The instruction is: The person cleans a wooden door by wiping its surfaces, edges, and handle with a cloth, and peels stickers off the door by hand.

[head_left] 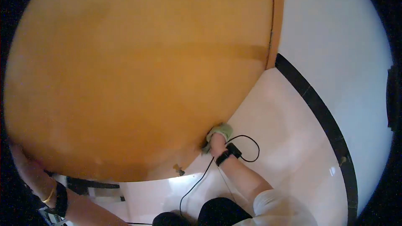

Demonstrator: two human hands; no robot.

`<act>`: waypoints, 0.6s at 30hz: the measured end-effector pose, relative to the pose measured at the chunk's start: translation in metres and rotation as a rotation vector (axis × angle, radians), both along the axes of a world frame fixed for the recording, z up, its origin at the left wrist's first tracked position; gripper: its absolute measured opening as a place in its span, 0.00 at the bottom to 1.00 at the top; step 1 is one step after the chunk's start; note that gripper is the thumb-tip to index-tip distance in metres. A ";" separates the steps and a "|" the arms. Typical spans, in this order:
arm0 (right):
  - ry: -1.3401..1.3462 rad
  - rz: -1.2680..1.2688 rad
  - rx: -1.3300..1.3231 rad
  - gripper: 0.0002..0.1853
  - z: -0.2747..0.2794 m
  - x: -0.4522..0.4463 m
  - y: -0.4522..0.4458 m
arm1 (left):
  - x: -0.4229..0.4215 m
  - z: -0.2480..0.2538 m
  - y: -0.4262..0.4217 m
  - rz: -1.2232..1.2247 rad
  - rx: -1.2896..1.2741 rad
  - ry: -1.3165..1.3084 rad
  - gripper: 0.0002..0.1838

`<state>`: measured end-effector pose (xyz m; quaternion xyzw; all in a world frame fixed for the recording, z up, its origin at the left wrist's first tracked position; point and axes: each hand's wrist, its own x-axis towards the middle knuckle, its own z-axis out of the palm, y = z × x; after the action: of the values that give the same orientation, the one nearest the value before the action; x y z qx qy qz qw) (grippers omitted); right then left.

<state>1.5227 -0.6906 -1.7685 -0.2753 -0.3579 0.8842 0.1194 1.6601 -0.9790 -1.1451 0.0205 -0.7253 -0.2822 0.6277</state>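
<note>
A large orange-brown wooden door (146,79) fills most of the view. At its lower right edge, my right hand (217,142) is closed on a green cloth (225,131), which presses against the door. The cloth hides most of my fingers. My left hand (19,152) is at the door's far left edge, in the dark rim of the view, with its fingers hidden. A small metal fitting (180,171) sits near the door's bottom edge, to the left of my right hand.
A black cable (197,184) runs from a small black box (234,150) beside my right wrist. Pale floor tiles (289,129) meet a black skirting strip (320,109) and a white wall (335,37). An orange-brown door frame (277,16) stands at the right.
</note>
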 end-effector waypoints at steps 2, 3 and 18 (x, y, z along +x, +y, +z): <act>0.009 0.076 0.125 0.16 0.030 0.006 0.028 | 0.004 -0.005 0.003 0.016 -0.012 0.003 0.28; 0.046 0.068 0.177 0.16 0.047 -0.009 0.058 | 0.004 -0.007 0.005 0.026 -0.019 0.005 0.28; 0.151 -0.106 0.089 0.21 0.055 -0.227 0.312 | -0.025 -0.016 0.026 0.027 -0.003 0.030 0.30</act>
<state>1.2953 -0.3789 -1.7138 -0.2208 -0.3717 0.8782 0.2047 1.6353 -0.9532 -1.1612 0.0252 -0.7158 -0.2727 0.6423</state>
